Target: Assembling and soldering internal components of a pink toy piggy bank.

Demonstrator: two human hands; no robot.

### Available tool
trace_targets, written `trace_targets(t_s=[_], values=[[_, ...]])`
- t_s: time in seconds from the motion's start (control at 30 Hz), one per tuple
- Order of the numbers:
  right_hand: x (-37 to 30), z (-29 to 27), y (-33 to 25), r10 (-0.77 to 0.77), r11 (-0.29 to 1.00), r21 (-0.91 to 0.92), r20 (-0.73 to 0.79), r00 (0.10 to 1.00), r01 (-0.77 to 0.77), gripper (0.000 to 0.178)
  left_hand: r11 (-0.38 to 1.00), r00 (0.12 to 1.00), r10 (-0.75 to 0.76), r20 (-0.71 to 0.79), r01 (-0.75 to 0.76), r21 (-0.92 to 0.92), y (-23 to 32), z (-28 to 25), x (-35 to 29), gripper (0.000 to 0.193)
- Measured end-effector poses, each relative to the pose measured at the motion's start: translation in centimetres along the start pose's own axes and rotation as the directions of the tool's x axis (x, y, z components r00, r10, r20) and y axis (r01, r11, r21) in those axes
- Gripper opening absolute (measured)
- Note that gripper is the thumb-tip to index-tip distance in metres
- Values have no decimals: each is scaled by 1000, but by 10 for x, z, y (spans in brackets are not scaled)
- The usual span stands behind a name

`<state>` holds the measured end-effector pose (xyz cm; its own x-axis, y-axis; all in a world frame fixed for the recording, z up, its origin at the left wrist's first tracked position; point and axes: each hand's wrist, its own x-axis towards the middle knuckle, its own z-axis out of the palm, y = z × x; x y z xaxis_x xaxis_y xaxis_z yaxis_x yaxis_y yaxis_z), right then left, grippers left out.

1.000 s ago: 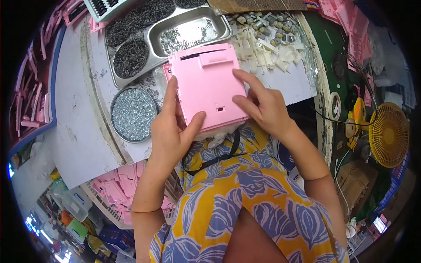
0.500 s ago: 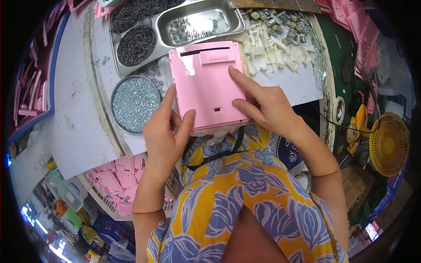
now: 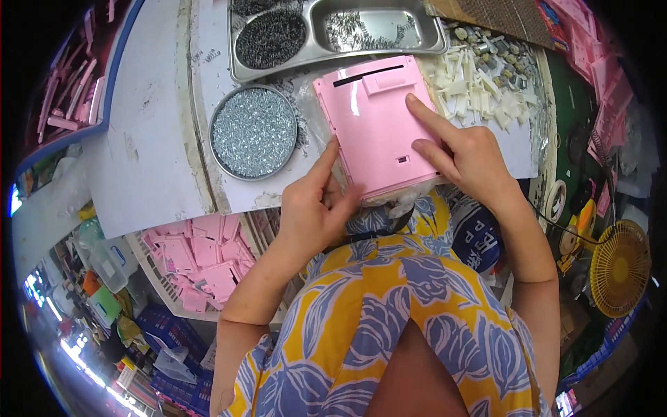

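A flat pink plastic casing panel (image 3: 375, 135) lies in front of me on a padded, plastic-wrapped support. It has a dark slot along its far edge, a raised rectangular block below that and a small cutout near its near edge. My left hand (image 3: 309, 212) holds the panel's near left side, its index finger along the edge and its thumb at the corner. My right hand (image 3: 476, 160) grips the right side, with thumb and index finger resting on the top face. The other right fingers are hidden from sight.
Left of the panel stands a round dish of small silvery screws (image 3: 253, 132). Beyond is a metal tray (image 3: 340, 55) with dark springs. White plastic parts (image 3: 472, 90) lie at right. A crate (image 3: 156, 281) of pink pieces sits lower left; a yellow fan (image 3: 620, 270) stands far right.
The whole view has shifted, so the table and panel appear farther right and slightly turned. My left thumb has slid to the panel's near left corner. The right hand keeps its place on the panel.
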<state>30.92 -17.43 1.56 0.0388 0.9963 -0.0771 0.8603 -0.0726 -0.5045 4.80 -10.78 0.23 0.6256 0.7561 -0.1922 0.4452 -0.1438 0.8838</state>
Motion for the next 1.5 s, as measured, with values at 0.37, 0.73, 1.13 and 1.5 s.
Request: trace_targets(t_s=[0.37,0.73,1.13,1.5], values=[[53,16,-31,-735,672,20,149,662,741,56,957,998,32,-61,-48,-285,-36,19,-12,83],[56,24,-40,-694,714,19,152,704,700,47,988,980,-70,184,93,-119,-14,-21,-10,62],[157,-88,-13,-39,729,336,-850,526,596,37,738,886,369,-281,-96,668,-46,-91,52,13],[192,-103,-65,-575,85,889,-325,751,449,44,722,820,537,-199,-324,611,-6,-74,52,10]])
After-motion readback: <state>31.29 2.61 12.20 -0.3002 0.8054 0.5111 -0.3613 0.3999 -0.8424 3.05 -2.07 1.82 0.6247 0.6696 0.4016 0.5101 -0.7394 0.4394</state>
